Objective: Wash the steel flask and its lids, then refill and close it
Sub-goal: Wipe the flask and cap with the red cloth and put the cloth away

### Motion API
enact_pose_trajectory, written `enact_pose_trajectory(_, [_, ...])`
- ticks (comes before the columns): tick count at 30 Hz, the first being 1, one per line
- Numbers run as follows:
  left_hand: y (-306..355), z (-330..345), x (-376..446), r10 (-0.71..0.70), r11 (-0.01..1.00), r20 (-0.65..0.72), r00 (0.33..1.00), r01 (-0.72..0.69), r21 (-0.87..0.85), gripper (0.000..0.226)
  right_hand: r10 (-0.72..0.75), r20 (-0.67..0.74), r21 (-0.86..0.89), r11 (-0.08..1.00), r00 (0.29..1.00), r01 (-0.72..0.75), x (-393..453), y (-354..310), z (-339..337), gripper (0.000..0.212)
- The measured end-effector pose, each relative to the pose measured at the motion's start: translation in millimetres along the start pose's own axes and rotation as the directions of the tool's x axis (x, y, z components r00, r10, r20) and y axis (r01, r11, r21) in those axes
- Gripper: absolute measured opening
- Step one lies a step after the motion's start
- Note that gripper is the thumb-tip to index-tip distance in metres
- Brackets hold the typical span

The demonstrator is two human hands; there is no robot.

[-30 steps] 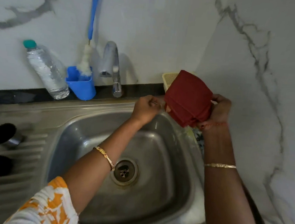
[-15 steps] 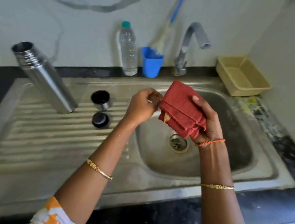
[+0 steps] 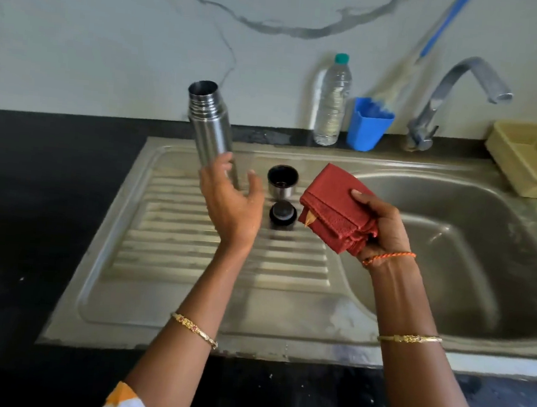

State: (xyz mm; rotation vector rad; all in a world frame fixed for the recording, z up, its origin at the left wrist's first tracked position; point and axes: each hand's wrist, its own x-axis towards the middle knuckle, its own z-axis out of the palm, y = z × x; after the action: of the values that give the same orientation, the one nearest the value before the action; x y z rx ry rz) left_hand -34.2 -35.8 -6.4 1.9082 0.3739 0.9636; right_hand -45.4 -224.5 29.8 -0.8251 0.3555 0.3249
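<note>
Steel flask (image 3: 210,125) stands uncapped, lids (image 3: 282,180) at its three o'clock; left hand (image 3: 230,200) reaches wide open, right hand (image 3: 385,226) holds red cloth (image 3: 333,205). Drying underway, I reckon; refilling remains.

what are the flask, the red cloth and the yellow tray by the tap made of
Flask: polished steel, going by its mirror-like grey shine and the threaded metal neck. Red cloth: woven fabric, soft and matte, folded in layers with a textured weave; the fibre cannot be told. Yellow tray: probably plastic, with a dull, even pale-yellow surface and moulded rounded walls.
</note>
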Motion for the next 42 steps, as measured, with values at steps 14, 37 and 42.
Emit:
enact_pose_trajectory(14, [-61,14,88,-0.276,0.952,0.259,0.926,0.300,-0.058,0.087,-0.022,0.059,-0.029,0.999,0.998,0.023,23,0,28,0.039])
enact_pose_trajectory(37, [109,125,-66,-0.273,0.961,0.845,0.460,0.165,0.221,0.057,-0.827,0.291,-0.763,0.104,0.482,0.638,15,-105,-96,0.048])
enact_pose_trajectory(42, [114,141,-94,-0.313,0.949,0.835,0.453,0.115,0.293,0.069,-0.633,0.563,-0.805,-0.276,0.531,0.525,-4,-79,-126,0.046])
